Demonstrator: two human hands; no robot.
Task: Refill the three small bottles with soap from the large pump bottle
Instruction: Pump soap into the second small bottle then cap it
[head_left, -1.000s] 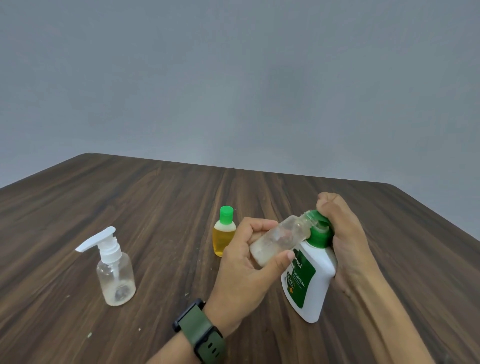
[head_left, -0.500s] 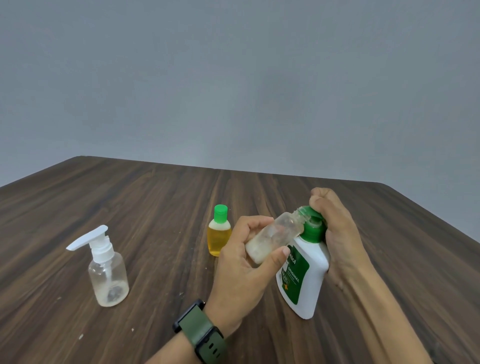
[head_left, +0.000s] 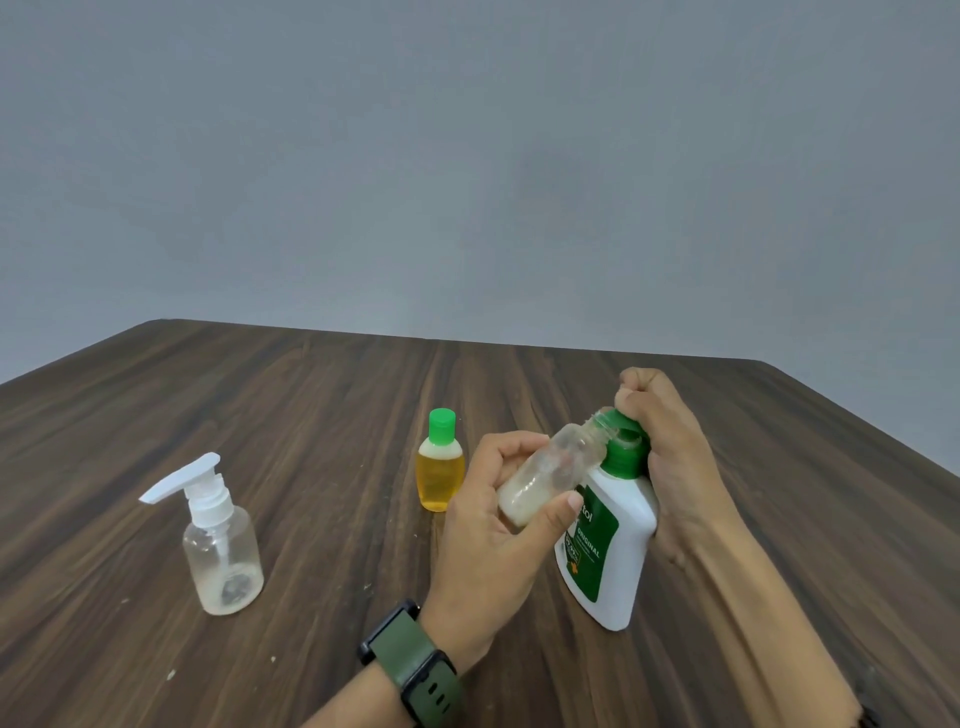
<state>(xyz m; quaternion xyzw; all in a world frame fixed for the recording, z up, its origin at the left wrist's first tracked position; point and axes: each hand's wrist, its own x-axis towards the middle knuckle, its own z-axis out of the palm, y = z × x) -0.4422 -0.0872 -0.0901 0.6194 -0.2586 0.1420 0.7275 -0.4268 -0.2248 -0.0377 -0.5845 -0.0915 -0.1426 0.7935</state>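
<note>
The large white pump bottle (head_left: 613, 551) with a green label and green pump top stands on the table at the right. My right hand (head_left: 670, 457) is closed over its pump head. My left hand (head_left: 493, 525) holds a small clear bottle (head_left: 550, 473), uncapped and tilted, with its open mouth at the pump's spout; pale soap lies in its lower end. A small bottle of yellow liquid with a green cap (head_left: 440, 462) stands just left of my left hand. Further left stands a small clear bottle with a white pump (head_left: 221, 540), holding a little liquid.
The dark wooden table (head_left: 311, 415) runs back to a grey wall, with its far right corner near my right arm. A green watch (head_left: 415, 670) sits on my left wrist.
The hands and bottles keep the same hold. My right hand on the pump head has shifted slightly, and the camera view has moved a little.
</note>
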